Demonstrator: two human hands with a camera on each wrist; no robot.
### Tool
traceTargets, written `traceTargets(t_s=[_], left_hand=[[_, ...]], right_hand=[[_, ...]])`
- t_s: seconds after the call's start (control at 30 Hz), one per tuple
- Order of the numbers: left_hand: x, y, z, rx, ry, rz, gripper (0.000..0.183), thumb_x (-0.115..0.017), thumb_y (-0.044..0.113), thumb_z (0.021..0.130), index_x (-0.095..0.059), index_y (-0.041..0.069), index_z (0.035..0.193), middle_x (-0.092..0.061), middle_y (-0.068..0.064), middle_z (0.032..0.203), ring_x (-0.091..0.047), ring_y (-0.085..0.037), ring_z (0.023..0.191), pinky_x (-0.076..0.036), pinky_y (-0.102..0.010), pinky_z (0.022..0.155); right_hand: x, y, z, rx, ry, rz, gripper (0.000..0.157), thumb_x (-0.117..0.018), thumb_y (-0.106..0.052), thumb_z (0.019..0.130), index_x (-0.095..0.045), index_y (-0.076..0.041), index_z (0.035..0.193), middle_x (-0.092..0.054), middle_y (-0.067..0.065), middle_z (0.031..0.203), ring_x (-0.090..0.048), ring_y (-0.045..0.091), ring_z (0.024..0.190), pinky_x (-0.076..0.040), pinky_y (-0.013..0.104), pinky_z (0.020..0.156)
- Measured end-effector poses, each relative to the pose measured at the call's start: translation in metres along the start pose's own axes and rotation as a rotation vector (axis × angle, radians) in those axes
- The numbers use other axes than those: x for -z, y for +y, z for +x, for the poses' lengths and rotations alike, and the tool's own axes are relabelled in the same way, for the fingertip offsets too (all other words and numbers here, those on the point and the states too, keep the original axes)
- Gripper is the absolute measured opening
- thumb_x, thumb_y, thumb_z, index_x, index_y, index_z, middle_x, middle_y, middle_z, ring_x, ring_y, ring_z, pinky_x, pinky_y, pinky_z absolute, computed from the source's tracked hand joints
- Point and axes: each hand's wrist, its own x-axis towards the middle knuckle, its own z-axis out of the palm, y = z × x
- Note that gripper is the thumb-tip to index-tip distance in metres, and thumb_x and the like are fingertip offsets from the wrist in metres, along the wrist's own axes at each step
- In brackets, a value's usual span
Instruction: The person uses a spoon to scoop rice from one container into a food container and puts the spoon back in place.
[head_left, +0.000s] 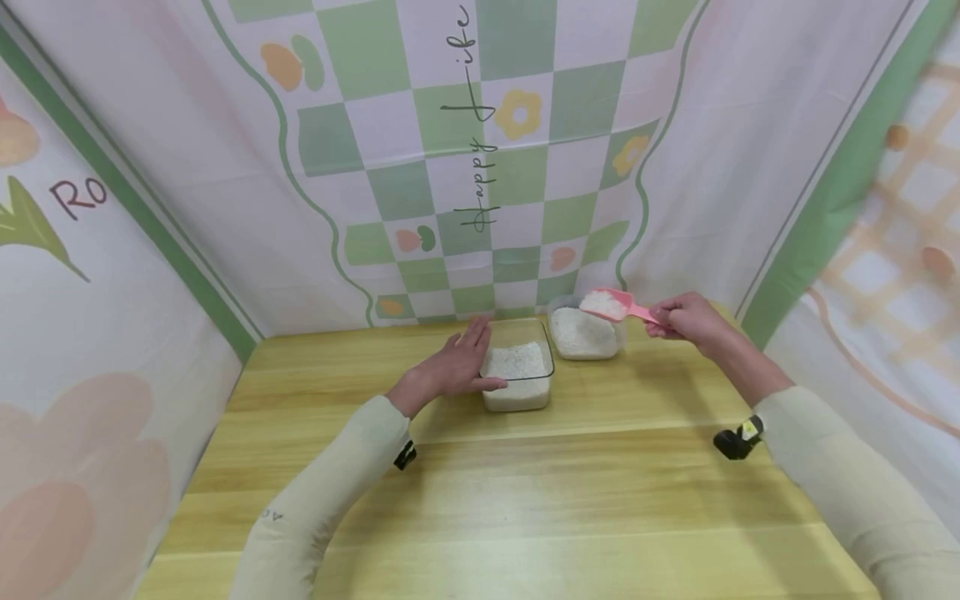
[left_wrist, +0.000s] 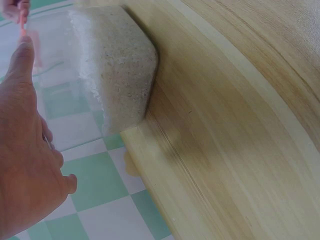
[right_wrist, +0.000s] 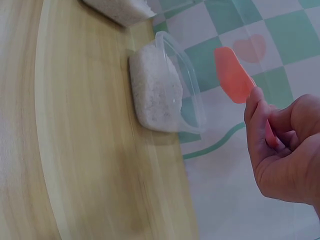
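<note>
In the head view my right hand grips the handle of a pink scoop. White rice is heaped in the scoop, which is held above a clear plastic tub partly filled with rice. The right wrist view shows the scoop's underside raised over the tub's rim. My left hand, fingers extended and thumb spread, rests against the left side of a clear square container. Rice fills about its lower half, seen through the wall in the left wrist view.
Both containers stand side by side near the back edge of a wooden table. Right behind them hangs a green-and-white checked curtain. More curtains enclose the left and right sides.
</note>
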Motion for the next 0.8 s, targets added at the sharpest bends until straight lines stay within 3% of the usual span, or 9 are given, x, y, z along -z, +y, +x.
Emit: traceTargets(t_s=[0.27,0.8], left_hand=[[0.000,0.000,0.000,0.004,-0.001,-0.007,0.106,-0.040,0.070,0.096,0.006,-0.002,0.158,0.016,-0.015,0.167,0.006,-0.031,0.157,-0.017,-0.052,0.124],[-0.001,-0.001,0.000,-0.012,0.019,-0.006,0.104,-0.042,0.068,0.097,0.004,-0.003,0.158,0.015,-0.016,0.167,0.004,-0.033,0.157,-0.018,-0.053,0.124]], right_hand=[[-0.004,-0.001,0.005,-0.011,0.057,-0.014,0.045,-0.040,-0.002,0.103,-0.036,0.029,0.135,-0.069,-0.009,0.068,-0.066,-0.002,0.063,-0.056,0.015,0.065],[-0.009,-0.003,0.016,-0.004,0.182,-0.166,0.039,-0.046,-0.004,0.100,-0.052,0.023,0.127,-0.069,-0.005,0.067,-0.067,0.002,0.061,-0.058,0.018,0.064]])
